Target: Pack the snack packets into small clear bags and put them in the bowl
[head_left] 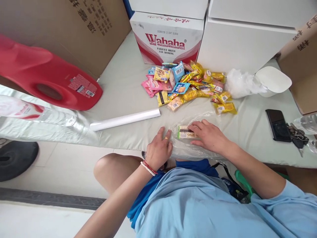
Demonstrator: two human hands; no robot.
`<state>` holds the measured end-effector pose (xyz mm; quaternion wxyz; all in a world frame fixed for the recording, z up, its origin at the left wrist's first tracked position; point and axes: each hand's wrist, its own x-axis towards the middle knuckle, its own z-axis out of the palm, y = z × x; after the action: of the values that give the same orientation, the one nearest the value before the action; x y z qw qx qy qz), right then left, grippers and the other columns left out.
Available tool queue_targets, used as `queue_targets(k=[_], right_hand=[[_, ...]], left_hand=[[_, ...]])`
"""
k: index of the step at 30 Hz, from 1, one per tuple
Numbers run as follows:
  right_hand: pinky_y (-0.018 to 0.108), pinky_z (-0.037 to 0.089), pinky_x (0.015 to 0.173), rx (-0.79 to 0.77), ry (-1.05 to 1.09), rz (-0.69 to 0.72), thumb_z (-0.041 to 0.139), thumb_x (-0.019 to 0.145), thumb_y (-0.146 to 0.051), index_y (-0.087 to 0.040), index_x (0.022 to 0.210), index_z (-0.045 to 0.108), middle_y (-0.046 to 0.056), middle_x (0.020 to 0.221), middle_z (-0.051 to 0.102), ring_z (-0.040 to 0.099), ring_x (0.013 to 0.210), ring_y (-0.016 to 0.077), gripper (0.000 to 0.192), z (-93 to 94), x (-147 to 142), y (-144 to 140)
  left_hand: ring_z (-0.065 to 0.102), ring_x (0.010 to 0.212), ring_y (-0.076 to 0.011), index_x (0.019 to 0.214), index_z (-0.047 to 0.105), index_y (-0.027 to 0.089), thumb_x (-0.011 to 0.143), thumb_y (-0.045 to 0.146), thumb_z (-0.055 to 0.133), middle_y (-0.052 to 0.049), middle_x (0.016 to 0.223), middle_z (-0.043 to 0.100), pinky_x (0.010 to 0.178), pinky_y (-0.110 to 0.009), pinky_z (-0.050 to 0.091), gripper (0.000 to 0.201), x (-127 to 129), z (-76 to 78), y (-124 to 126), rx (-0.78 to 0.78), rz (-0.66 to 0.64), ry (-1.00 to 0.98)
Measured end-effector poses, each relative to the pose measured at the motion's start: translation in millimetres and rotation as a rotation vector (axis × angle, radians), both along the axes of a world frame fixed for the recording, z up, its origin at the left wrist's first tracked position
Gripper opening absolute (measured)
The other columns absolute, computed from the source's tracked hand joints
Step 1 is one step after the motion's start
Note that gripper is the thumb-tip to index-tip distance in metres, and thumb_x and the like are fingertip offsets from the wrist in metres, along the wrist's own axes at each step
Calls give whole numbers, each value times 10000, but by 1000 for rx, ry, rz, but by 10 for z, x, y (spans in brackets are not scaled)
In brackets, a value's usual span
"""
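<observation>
A small wrapped snack packet point(183, 132) with green ends and a barcode lies on a clear plastic bag point(182, 149) near the table's front edge. My right hand point(209, 136) curls over the packet's right end, thumb on the near side and fingers on the far side, hiding that end. Just left of the bag, my left hand point(159, 149) rests palm down with its fingers apart, touching the bag's left edge. Beyond both hands is a pile of wrapped snacks point(190, 94) in yellow, pink and blue.
A white roll point(125, 119), a red jug point(61, 77) and a water bottle point(37, 110) lie to the left. A Wahaha carton point(168, 41) stands behind the pile. Rightward are crumpled clear plastic point(239, 84), a white container point(274, 81), a black phone point(277, 125) and keys point(298, 135).
</observation>
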<state>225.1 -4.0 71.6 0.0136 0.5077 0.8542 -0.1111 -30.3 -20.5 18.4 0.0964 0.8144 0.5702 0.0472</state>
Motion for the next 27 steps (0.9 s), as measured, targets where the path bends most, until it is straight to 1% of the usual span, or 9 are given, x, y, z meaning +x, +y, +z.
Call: queue_targets(k=[2,6,12,17,20,22,23,25,27], right_hand=[[458,484,914,-17,-60,14,762,899,-353,-210,1391,594,149,1341,646,553,1133,347,540,-33,-115,59],[447,433,917,-38,-84,-50,751,903,-328,-193,1402,570,160,1254,676,539,1126,350,548,-106,-174,71],[427,414,944,-69,-81,-64,732,907,-324,-173,1385,584,158,1263,664,543,1133,337,523,-146,-74,37],[420,418,954,-69,-67,-68,730,897,-299,-180,1416,570,150,1292,654,538,1138,327,556,-156,24,6],[433,435,956,-67,-53,-70,727,897,-295,-177,1426,566,149,1297,653,542,1130,330,566,-199,50,2],[454,450,962,-65,-36,-70,722,905,-299,-178,1435,561,154,1340,636,547,1142,339,567,-215,80,-1],[467,456,973,-59,-12,-67,715,916,-310,-180,1442,555,158,1384,613,548,1162,343,565,-207,107,-13],[488,458,1020,-30,84,-45,684,954,-363,-189,1469,531,164,1477,549,541,1225,343,565,-149,188,-79],[503,442,1082,2,204,15,646,984,-451,-203,1499,504,167,1527,505,523,1292,335,589,-47,284,-226]], left_hand=[[659,1243,-310,1517,506,186,986,331,482,-164,1626,442,804,-379,635,551,3,30,5,-40,-15,2],[633,1276,-306,1482,525,167,970,307,503,-164,1614,463,837,-374,633,532,-36,19,-22,-45,-25,-26],[632,1263,-307,1461,562,151,1008,322,482,-149,1584,516,852,-387,625,491,-76,-74,-115,57,-32,-20],[642,1215,-300,1486,547,155,998,286,506,-119,1601,507,899,-407,605,507,-57,-106,-137,91,-56,-32],[642,1202,-322,1527,504,151,992,299,544,-153,1630,457,901,-433,586,557,-85,-138,-163,139,-51,-88],[642,1201,-338,1554,484,189,986,304,577,-168,1665,395,930,-466,556,587,-136,-162,-184,210,-59,-116],[636,1218,-341,1558,487,235,982,292,592,-153,1676,381,971,-485,530,588,-169,-172,-191,256,-83,-123],[593,1313,-331,1533,517,351,971,233,608,-82,1657,431,1112,-524,424,581,-241,-177,-191,348,-181,-136],[512,1431,-301,1486,557,414,962,166,598,-9,1588,535,1253,-547,233,581,-307,-159,-161,396,-318,-156]])
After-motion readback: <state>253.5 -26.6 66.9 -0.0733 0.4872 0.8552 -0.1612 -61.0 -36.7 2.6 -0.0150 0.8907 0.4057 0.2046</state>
